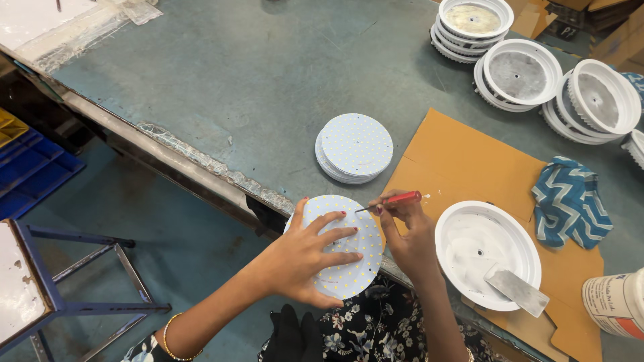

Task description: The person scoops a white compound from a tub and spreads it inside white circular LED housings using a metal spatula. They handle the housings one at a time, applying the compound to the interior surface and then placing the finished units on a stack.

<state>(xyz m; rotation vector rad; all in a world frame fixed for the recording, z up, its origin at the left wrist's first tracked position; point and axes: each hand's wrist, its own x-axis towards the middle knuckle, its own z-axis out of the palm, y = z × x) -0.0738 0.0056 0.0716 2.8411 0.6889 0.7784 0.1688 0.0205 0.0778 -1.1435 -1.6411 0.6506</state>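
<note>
While my left hand (pixel 305 258) lies flat with fingers spread across a round white disc (pixel 352 268) dotted with small yellow squares, it presses that disc down at the near edge of the grey-green table (pixel 255 80); the hand is open, not gripping. Part of the disc overhangs the table edge toward me. My right hand (pixel 409 234) is closed around a small screwdriver (pixel 392 200) with a red handle, pinched between thumb and fingertips. Its thin metal tip points left and meets the upper rim of the disc, just above my left index finger.

Behind the disc, a short way off, sits a stack of similar dotted discs (pixel 354 147), neatly piled. To the right of my right hand, a white round housing (pixel 488 255) rests on a sheet of brown cardboard (pixel 463 157), with a flat metal scraper (pixel 516 289) leaning across its near rim. A blue patterned cloth (pixel 570 201) lies crumpled at the far right edge of the cardboard. More white housings (pixel 520 74) are stacked in several piles at the far right of the table. A white container (pixel 617 305) shows partly at the right edge of view. Below the table on the left stand a blue metal stool (pixel 87 268) and a blue crate (pixel 30 171).
</note>
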